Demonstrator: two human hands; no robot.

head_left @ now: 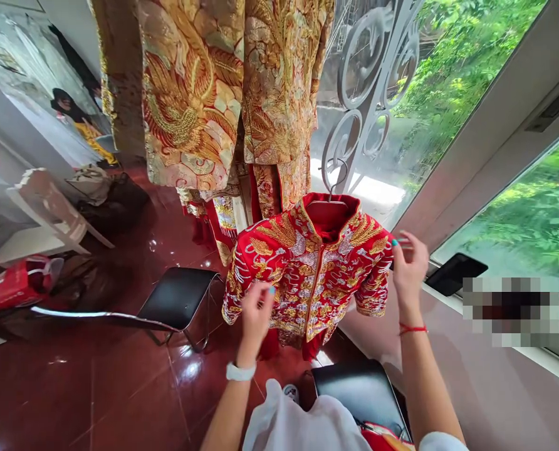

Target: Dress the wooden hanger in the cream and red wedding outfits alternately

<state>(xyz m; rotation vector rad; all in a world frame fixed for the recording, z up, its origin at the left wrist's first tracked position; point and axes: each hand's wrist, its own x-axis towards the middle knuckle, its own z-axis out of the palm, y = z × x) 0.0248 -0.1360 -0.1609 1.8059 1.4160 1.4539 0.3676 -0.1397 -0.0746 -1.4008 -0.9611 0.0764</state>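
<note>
A red short-sleeved jacket (318, 266) with dense gold and silver embroidery hangs in front of me on a hanger (336, 181), its front edges meeting down the middle. My left hand (257, 307) is in front of the sleeve and side on the left, with thumb and fingers curled into a pinch. What lies between those fingers, if anything, is too small to make out. Beside the shoulder on the right is my right hand (410, 266), its thumb and fingertips drawn together. I cannot make out anything in that pinch, nor whether either hand touches the cloth.
Gold embroidered garments (190, 94) hang behind the jacket. Black chairs stand at left (180, 297) and below (361, 391). A phone (457, 274) rests on the window ledge. White scrollwork (355, 113) runs before the glass. Farther back are a person (70, 113) and a red bag (16, 285).
</note>
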